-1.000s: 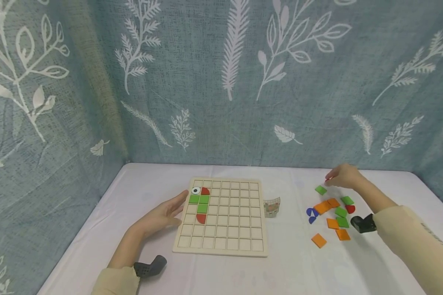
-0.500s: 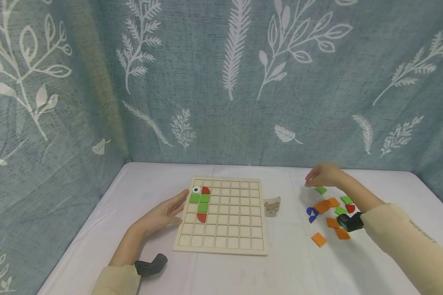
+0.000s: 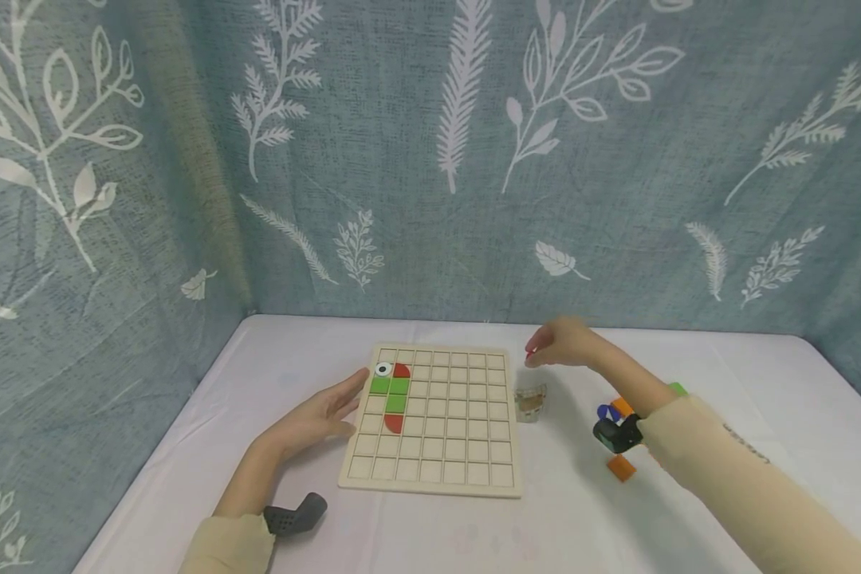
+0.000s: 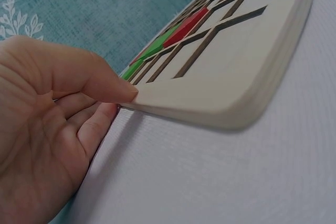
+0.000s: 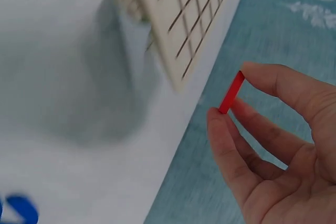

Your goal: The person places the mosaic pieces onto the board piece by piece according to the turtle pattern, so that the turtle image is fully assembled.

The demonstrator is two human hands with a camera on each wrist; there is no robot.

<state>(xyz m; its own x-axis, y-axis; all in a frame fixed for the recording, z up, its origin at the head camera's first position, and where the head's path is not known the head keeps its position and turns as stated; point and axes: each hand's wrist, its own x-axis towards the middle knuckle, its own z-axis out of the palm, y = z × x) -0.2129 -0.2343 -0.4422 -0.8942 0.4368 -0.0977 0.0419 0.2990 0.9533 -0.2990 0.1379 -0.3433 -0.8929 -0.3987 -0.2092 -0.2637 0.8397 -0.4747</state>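
Observation:
A pale wooden grid board (image 3: pixel 430 492) lies on the table. At its upper left are a white eye tile (image 3: pixel 383 369), several green square tiles (image 3: pixel 395 404) and two red curved tiles (image 3: pixel 394 423). My left hand (image 3: pixel 319 414) rests along the board's left edge; in the left wrist view its thumb (image 4: pixel 113 85) touches the rim. Right of the board, above the table, my right hand (image 3: pixel 563 341) pinches a thin red tile (image 5: pixel 231 93) between thumb and fingertips. That tile is edge-on in the right wrist view, so its outline is hidden.
A small printed card (image 3: pixel 531 402) stands at the board's right side. Loose orange tiles (image 3: pixel 621 468), blue tiles (image 3: pixel 608 412) and a green tile (image 3: pixel 678 389) lie farther right, partly hidden under the right forearm. A patterned blue cloth (image 3: pixel 416 239) hangs behind the table.
My right hand has moved left from above the loose tiles towards the board, carrying the red tile. Its forearm now covers several loose tiles. The left hand stays at the board's edge.

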